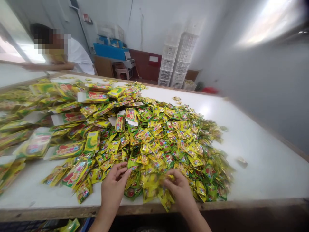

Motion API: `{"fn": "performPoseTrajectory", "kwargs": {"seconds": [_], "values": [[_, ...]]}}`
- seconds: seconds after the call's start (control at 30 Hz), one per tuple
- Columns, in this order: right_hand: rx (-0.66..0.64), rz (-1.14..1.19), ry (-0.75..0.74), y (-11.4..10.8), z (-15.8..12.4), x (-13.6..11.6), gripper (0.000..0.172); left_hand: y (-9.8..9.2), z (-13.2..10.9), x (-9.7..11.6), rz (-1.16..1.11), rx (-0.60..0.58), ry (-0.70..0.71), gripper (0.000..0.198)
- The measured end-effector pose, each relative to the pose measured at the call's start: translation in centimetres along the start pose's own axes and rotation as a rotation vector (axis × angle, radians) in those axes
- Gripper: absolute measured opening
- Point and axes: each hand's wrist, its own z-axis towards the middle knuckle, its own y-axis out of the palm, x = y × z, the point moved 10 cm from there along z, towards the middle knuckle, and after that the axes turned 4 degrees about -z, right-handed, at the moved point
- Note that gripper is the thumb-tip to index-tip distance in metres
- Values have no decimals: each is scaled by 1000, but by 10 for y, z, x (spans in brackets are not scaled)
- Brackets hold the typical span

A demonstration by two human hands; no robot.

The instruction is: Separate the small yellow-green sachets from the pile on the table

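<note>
A big heap of small yellow-green candy sachets covers the middle of a white table. My left hand lies at the near edge of the heap, fingers slightly curled and apart, fingertips touching sachets. My right hand is closed in a pinch on a bunch of sachets at the front of the heap. Flat yellow-green cartons with a red logo lie piled to the left of the sachets.
The table has a wooden rim along the near edge. Another person in a white top sits at the far left corner. White crates are stacked by the back wall beside a blue desk.
</note>
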Motion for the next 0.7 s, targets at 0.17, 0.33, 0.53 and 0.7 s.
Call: {"fn": "performPoseTrajectory", "kwargs": {"seconds": [0.17,0.33,0.53,0.7], "values": [[-196,61,-48,82,14,-17,22,-3,-46,2,-308,-83,-140,38],[-229,-62,-132,111,15,-13,14,-12,-55,7,-473,-73,-178,33],[-233,-264,-144,101,11,-7,39,1,-57,6,-539,-245,-259,33],[-408,-377,-177,108,4,-7,32,19,-72,22,-542,-370,-241,36]]}}
